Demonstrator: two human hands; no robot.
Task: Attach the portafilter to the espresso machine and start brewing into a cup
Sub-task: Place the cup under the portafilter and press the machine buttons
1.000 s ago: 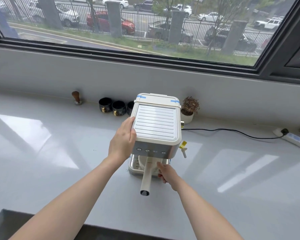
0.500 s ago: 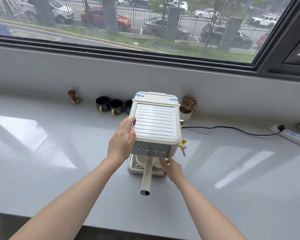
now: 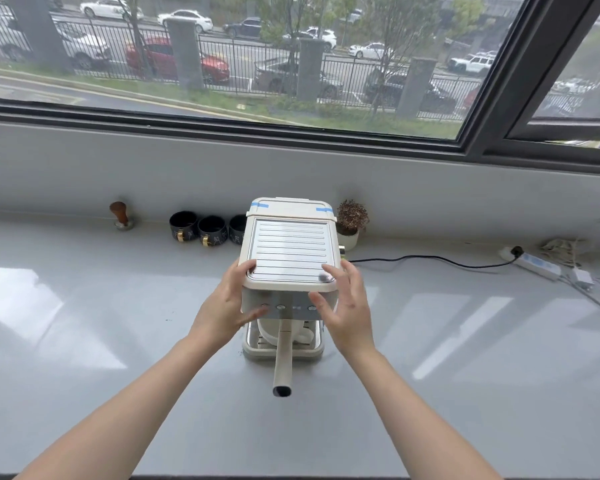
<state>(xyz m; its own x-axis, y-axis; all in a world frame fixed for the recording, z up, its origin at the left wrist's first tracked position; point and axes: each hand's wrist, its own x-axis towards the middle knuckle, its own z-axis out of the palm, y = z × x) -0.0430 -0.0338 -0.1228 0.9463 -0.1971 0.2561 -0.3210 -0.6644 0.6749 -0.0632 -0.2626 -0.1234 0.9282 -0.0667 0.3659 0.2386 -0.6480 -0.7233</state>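
Portafilter point(image 3: 282, 355) is seated, cup point(image 3: 293, 332) under it at frame centre. Espresso machine point(image 3: 289, 252) is flanked by left hand point(image 3: 224, 306) and right hand point(image 3: 347, 306), fingers spread, nothing gripped. Brew button press is likely needed next.

Glossy counter point(image 3: 465, 393), seemingly wooden tamper point(image 3: 120, 211)

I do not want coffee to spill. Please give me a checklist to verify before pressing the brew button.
1. Portafilter attached, handle pointing straight out: ok.
2. White cup on the drip tray, under the portafilter: ok.
3. Power cord in the power strip: ok.
4. Button row reachable: ok, left hand thumb is at it.
5. Right hand away from the cup: ok.
6. Machine switched on: cannot tell.
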